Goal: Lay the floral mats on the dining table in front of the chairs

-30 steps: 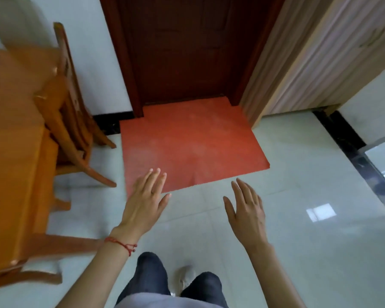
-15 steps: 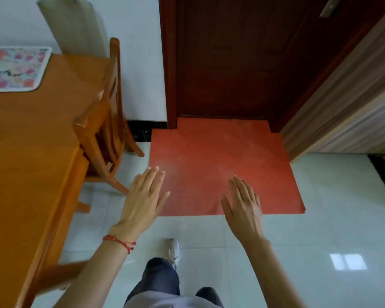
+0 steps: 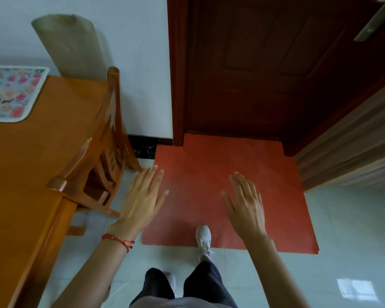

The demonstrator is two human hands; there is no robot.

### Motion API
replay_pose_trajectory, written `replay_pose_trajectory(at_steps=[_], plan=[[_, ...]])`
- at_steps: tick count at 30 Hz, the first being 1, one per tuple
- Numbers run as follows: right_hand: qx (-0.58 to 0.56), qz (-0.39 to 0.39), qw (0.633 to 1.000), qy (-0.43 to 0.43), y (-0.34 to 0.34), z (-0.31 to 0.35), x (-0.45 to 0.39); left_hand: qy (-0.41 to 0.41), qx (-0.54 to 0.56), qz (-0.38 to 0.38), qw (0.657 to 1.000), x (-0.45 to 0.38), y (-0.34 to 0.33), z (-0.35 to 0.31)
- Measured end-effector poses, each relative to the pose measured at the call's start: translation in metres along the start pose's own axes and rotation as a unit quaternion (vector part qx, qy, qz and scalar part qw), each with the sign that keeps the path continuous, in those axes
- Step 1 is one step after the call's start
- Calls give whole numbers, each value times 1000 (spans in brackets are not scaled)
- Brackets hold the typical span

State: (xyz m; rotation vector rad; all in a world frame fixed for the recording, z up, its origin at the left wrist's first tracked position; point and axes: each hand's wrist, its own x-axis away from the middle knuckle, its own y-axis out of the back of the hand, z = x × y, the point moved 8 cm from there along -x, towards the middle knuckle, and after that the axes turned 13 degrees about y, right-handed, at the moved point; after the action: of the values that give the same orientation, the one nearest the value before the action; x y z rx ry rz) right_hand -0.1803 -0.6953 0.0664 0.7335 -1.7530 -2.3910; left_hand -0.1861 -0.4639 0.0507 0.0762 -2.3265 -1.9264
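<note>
Head view. Against frames a second ago, I see dining table (image 3: 42,156) swing back into view at left, floral mat (image 3: 10,94) now showing on its far corner. My reading: walk carries me along table toward next place.

Left hand (image 3: 140,201), flat and empty, fingers straight, hovers just right of chair (image 3: 98,156); right hand (image 3: 246,206) likewise spread, holds nothing.

Mat thin, rounded corners, pink print. Table and chair glossy orange wood. Red doormat (image 3: 265,185) matte, right of table; floor tiles shiny.
</note>
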Motion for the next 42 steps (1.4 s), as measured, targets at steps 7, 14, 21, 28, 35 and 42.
replay_pose_trajectory(at_steps=[7,14,21,28,35,42], plan=[[-20,-6,999,47,-10,-54,-97,62,2,-14,998,-80,2,-26],[-17,-8,993,112,-18,-69,-183,125,-6,-45,991,-133,21,-27],[-40,-7,984,173,-40,-41,-256,180,-13,-66,981,-170,45,13],[-71,-2,969,236,-73,19,-339,219,-16,-103,970,-216,73,72],[-109,11,953,281,-106,83,-414,279,-21,-123,952,-243,98,145],[-131,46,926,350,-135,142,-459,368,-27,-106,923,-246,105,202]])
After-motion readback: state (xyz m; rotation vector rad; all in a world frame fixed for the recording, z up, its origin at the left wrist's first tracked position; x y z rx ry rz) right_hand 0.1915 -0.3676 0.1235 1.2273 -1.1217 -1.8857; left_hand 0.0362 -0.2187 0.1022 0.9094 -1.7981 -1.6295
